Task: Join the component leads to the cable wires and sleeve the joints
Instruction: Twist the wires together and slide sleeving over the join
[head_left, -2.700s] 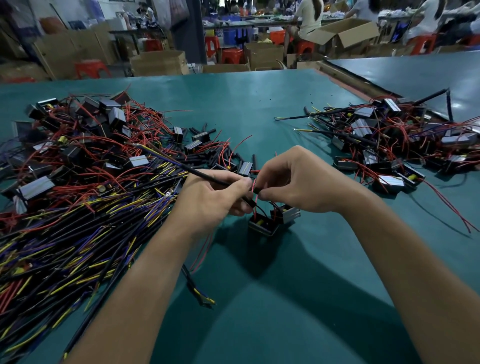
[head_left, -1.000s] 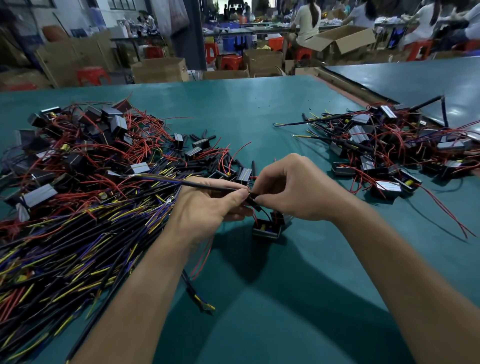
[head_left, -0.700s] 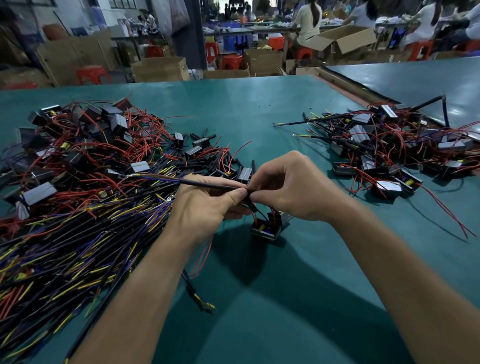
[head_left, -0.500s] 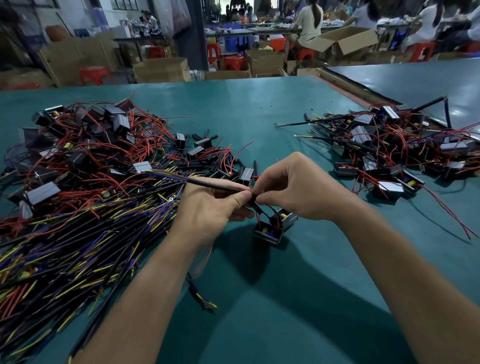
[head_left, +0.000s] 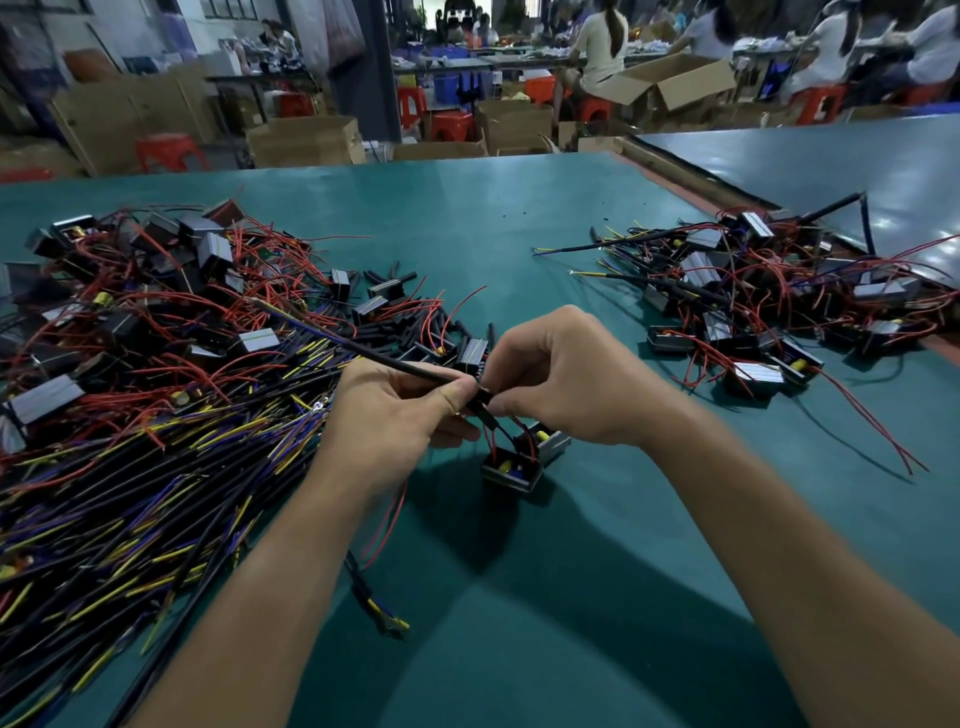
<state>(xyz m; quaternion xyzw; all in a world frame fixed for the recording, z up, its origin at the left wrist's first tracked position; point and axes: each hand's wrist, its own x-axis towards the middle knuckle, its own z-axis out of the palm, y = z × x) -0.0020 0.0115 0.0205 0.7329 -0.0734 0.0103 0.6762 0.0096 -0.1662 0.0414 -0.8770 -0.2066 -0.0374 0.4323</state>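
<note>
Cable (head_left: 395, 364) end has tipped up; left hand (head_left: 395, 415) and right hand (head_left: 566, 384) pinch it above component (head_left: 511, 470).

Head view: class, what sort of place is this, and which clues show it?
Probably a hand-assembly workshop for electrical parts: heaps of black cables and boxed components on a green table, cardboard cartons, and other people seated at benches behind.

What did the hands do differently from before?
Almost nothing. The left hand still pinches the thin black cable; the right hand still pinches the joint beside it. The two small black box components stay below them on the green table.
</note>
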